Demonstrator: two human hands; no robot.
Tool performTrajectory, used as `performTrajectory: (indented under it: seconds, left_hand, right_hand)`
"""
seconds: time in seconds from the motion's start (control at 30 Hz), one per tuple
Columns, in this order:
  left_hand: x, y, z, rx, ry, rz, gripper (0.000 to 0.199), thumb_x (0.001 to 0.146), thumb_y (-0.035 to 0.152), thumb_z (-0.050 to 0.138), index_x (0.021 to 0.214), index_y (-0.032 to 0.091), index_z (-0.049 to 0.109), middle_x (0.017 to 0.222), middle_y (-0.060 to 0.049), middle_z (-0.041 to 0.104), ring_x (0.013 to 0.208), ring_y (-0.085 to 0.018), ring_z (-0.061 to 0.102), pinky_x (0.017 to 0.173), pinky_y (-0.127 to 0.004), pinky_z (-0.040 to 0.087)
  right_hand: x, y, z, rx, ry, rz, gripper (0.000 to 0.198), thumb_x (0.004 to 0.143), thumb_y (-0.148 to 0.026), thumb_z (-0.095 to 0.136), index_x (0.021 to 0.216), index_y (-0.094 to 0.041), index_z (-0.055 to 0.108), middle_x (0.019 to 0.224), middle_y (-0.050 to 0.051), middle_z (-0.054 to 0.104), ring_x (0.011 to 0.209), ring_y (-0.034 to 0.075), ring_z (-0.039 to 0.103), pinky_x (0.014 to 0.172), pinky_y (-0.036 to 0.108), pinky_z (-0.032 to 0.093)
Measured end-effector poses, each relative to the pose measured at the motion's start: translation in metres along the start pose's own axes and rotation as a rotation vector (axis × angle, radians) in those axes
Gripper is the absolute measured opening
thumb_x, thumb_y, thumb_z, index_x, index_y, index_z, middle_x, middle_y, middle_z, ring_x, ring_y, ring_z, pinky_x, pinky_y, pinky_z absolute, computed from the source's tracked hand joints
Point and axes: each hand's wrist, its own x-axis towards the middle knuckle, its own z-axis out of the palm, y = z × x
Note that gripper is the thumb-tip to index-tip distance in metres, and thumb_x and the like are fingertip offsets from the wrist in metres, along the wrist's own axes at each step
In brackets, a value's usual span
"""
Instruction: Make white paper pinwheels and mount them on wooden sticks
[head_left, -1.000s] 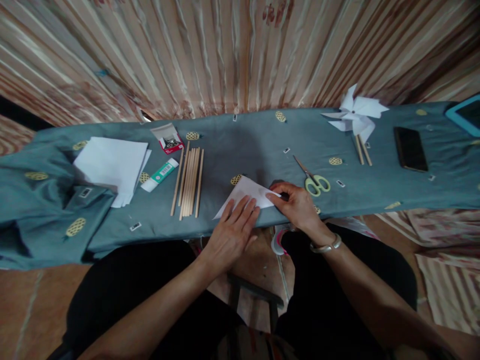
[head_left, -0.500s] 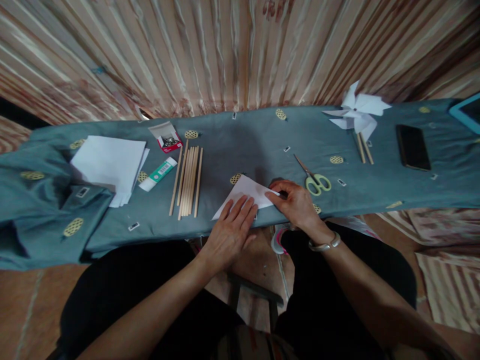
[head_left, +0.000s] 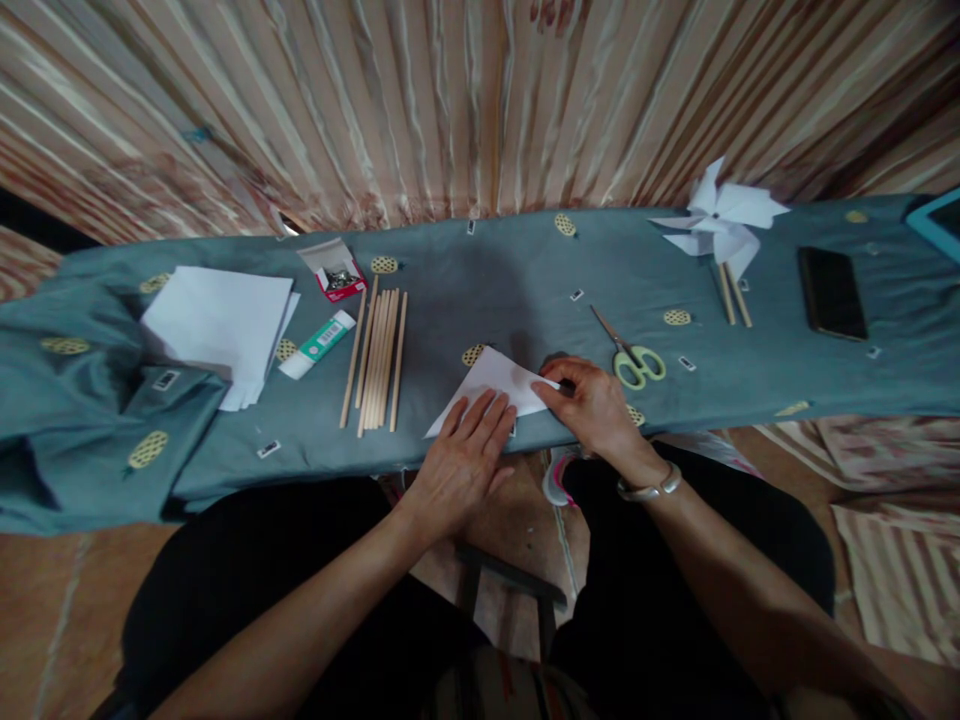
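Observation:
A white sheet of paper [head_left: 501,372], folded into a triangle, lies near the front edge of the cloth-covered table. Flat on its lower part rests my left hand [head_left: 461,465], fingers stretched out and covering some of the paper. My right hand [head_left: 589,400] pinches the triangle's right corner between thumb and fingers. Just right of that hand lie scissors [head_left: 634,362] with light green handles. To the left is a row of several wooden sticks [head_left: 380,360].
A stack of white paper [head_left: 217,320], a green-and-white glue box [head_left: 318,344] and a red box of small metal pieces [head_left: 336,272] lie left. Rightward are white paper pinwheels [head_left: 724,215] on sticks, a black phone [head_left: 831,292] and a blue-edged device [head_left: 937,225]. A curtain [head_left: 420,110] hangs behind.
Both hands stay in nearly the same place on the folded paper. The view has shifted very slightly; nothing else has visibly moved.

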Motion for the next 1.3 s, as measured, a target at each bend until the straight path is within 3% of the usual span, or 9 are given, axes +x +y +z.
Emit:
performTrajectory:
  seconds: [0.2,0.33,0.4,0.53,0.67,0.93,1.2,1.3]
  left_hand:
    - [0.001,-0.001,0.001,0.021,-0.005,0.001,0.062,0.096,0.036,0.057,0.147,0.006,0.039,0.154,-0.021,0.046,0.147,-0.034,0.038,0.12,-0.052,0.032]
    - [0.002,0.0,0.0,0.037,-0.013,0.003,0.061,0.096,0.037,0.057,0.147,0.006,0.04,0.154,-0.021,0.046,0.146,-0.034,0.038,0.119,-0.052,0.034]
    - [0.002,0.001,-0.001,0.056,-0.021,0.001,0.061,0.097,0.037,0.056,0.147,0.006,0.04,0.154,-0.02,0.046,0.147,-0.033,0.038,0.119,-0.051,0.034]
    - [0.002,0.003,-0.003,0.092,-0.04,-0.001,0.065,0.095,0.038,0.06,0.147,0.006,0.041,0.155,-0.02,0.045,0.146,-0.034,0.039,0.119,-0.05,0.034]
    - [0.003,0.003,-0.002,0.113,-0.048,-0.002,0.068,0.093,0.039,0.063,0.148,0.005,0.041,0.156,-0.021,0.043,0.146,-0.035,0.039,0.119,-0.05,0.034]
    - [0.001,0.001,0.003,0.114,-0.045,0.006,0.068,0.094,0.038,0.061,0.148,0.003,0.04,0.157,-0.021,0.041,0.148,-0.036,0.035,0.119,-0.052,0.032]
    - [0.001,0.001,0.002,0.104,-0.038,0.011,0.067,0.093,0.037,0.062,0.147,0.003,0.041,0.157,-0.02,0.042,0.148,-0.036,0.035,0.12,-0.051,0.032]
    - [0.001,0.001,0.003,0.101,-0.03,0.01,0.068,0.092,0.038,0.064,0.147,0.004,0.042,0.157,-0.02,0.042,0.147,-0.036,0.036,0.12,-0.051,0.032]
  right_hand:
    - [0.0,-0.001,0.0,-0.021,0.005,-0.001,0.01,0.084,-0.024,0.068,0.074,-0.022,0.068,0.09,0.007,0.074,0.087,0.025,0.069,0.086,0.04,0.052]
    - [-0.003,-0.001,0.0,-0.138,0.032,-0.099,0.013,0.089,-0.028,0.063,0.079,-0.021,0.069,0.09,0.008,0.074,0.087,0.026,0.067,0.086,0.042,0.053]
    - [-0.007,-0.002,0.0,-0.204,0.06,-0.185,0.017,0.092,-0.032,0.061,0.091,-0.018,0.07,0.099,0.012,0.074,0.094,0.029,0.067,0.09,0.045,0.053]
    - [-0.018,-0.005,0.002,-0.265,0.086,-0.279,0.044,0.094,-0.042,0.058,0.124,-0.011,0.062,0.132,0.02,0.064,0.122,0.035,0.059,0.104,0.052,0.047]
    - [-0.028,-0.007,0.006,-0.283,0.068,-0.264,0.054,0.093,-0.047,0.058,0.134,-0.013,0.055,0.145,0.022,0.053,0.133,0.038,0.051,0.108,0.058,0.043]
    - [-0.03,-0.003,0.011,-0.251,0.029,-0.231,0.055,0.091,-0.042,0.058,0.138,-0.015,0.05,0.149,0.021,0.05,0.138,0.037,0.048,0.111,0.058,0.041]
    - [-0.033,0.03,-0.015,-0.27,0.137,-0.167,0.051,0.09,-0.038,0.06,0.135,-0.016,0.052,0.146,0.02,0.053,0.138,0.036,0.048,0.114,0.059,0.039]
    - [-0.033,0.03,-0.02,-0.295,0.202,-0.158,0.048,0.091,-0.033,0.057,0.136,-0.017,0.052,0.146,0.019,0.053,0.138,0.035,0.048,0.114,0.06,0.038]
